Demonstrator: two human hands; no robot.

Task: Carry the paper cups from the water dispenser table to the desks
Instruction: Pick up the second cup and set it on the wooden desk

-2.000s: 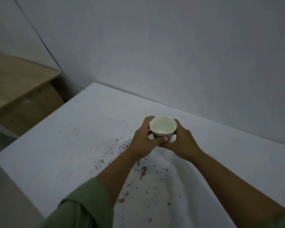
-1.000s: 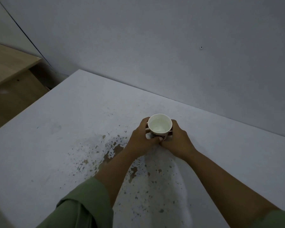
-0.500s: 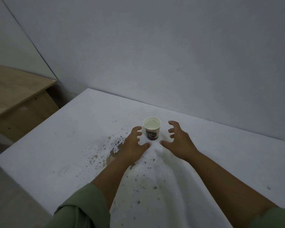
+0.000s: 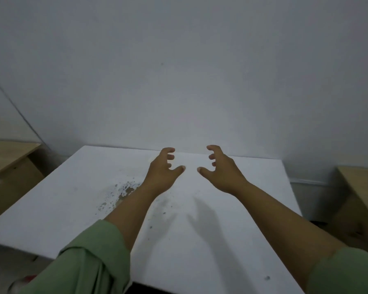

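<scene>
My left hand and my right hand hover side by side over the far half of a white desk. Their fingers are curled and spread, and both hands hold nothing. A gap of bare desk shows between the two thumbs. No paper cup shows anywhere in this view; I cannot tell whether a hand hides it. Both forearms reach in from the bottom, with green sleeves pushed up.
Brown flecks and a stain mark the desk left of my left wrist. A plain wall stands right behind the desk. A wooden desk stands to the left and another wooden piece to the right.
Both hands let go of the paper cup on the white desk, opened and rose. The view has tilted up and pulled back, and the cup no longer shows.
</scene>
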